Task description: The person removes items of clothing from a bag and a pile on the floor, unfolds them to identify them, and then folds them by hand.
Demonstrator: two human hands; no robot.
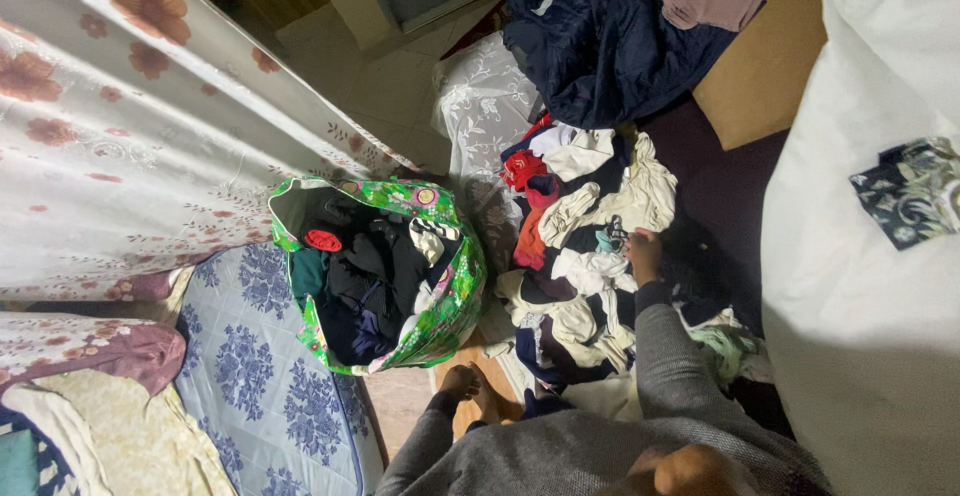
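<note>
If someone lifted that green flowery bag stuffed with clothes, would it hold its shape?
Probably not: the green bag has soft, creased walls, so it would likely sag. Packed with dark clothes, it may feel fairly heavy. Its open top might spill some.

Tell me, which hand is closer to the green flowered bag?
Left. The left hand is on the floor right beside the green flowered bag. The right hand is farther off, in the clothes pile.
</note>
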